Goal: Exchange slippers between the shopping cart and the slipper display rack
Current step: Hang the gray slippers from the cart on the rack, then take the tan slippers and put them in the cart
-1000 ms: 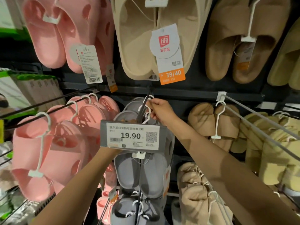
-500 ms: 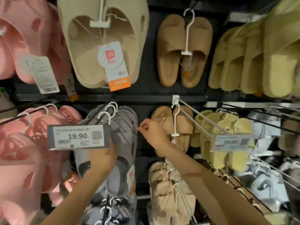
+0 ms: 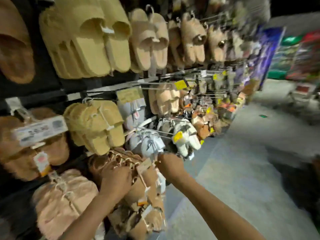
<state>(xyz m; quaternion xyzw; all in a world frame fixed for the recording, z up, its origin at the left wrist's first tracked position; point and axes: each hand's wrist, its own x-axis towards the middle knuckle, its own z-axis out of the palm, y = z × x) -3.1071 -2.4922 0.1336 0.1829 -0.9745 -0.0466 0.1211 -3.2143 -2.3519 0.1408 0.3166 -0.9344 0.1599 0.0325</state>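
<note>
Reaching into rack; left hand (image 3: 116,181) gripping brown slippers (image 3: 138,184), right hand (image 3: 170,161) pinching something unclear. Next: unhook pair.

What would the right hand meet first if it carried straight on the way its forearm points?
Most likely the grey fluffy slippers hanging on their hook, just above and left of the right hand. Motion blur hides the depth, so the hand may already be touching them.

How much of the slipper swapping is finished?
Nothing looks finished: no shopping cart shows. In hand: the left hand rests on the brown slippers hanging low on the rack, and the right hand reaches their hooks, grip blurred. Left: lifting a pair off and swapping.
</note>
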